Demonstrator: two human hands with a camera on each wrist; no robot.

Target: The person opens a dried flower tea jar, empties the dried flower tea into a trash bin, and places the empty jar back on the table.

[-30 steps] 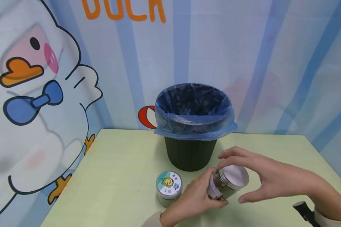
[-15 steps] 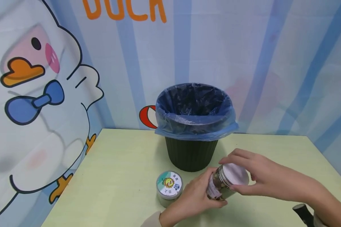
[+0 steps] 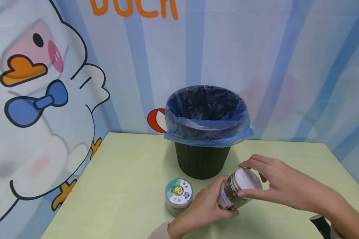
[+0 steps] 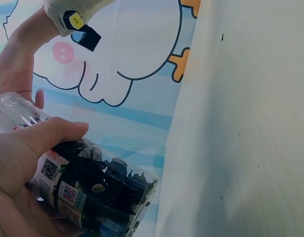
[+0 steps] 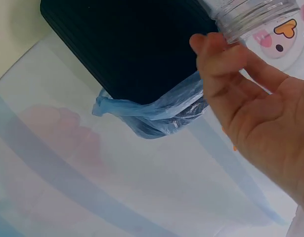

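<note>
My left hand grips a clear jar around its body, in front of the bin. The jar is tilted, its pale flat top facing up and to the right. Dark pieces and a label with printed codes show through its side in the left wrist view, where the left hand wraps around it. My right hand has its thumb and curled fingers at the rim of the jar's top. In the right wrist view, the right fingertips are at the threaded neck.
A second jar with a sunflower print on its lid stands on the pale table, left of my left hand. Behind the hands is a black bin lined with a blue bag. A duck-print backdrop rises behind the table.
My right hand has come in from an open reach to the jar's top, its thumb now at the near rim. The left hand and jar have barely moved.
</note>
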